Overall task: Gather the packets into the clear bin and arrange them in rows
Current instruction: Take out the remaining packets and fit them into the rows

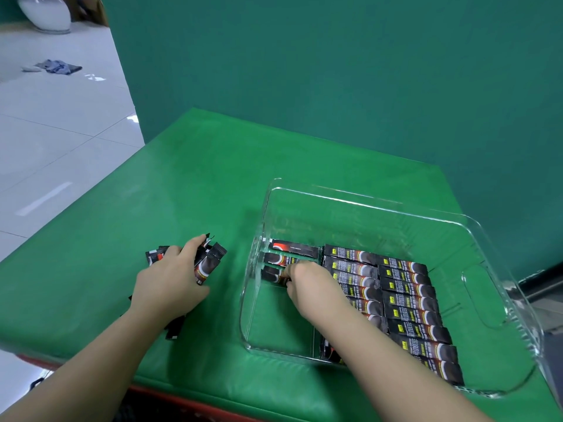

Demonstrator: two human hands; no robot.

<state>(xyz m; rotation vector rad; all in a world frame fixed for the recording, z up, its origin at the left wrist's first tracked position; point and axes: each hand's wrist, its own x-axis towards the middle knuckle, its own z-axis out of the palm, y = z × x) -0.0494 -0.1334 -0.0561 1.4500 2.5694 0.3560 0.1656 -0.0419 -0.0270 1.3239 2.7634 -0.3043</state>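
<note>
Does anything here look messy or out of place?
Mostly tidy. The clear bin holds neat rows, but loose packets lie jumbled on the green table under the left hand. On the floor beyond, a crumpled grey cloth lies discarded.

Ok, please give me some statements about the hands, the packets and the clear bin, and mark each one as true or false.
1. The right hand is inside the clear bin, at a packet in the left row. True.
2. The left hand is empty. False: it holds a bundle of packets on the green table, outside the bin.
3. All rows in the bin are full. False: the left row has three packets, with bare floor nearer the person.
4. The bin stands to the right of the loose packets. True.
5. The bin has a lid on it. False: it is open at the top.
</note>
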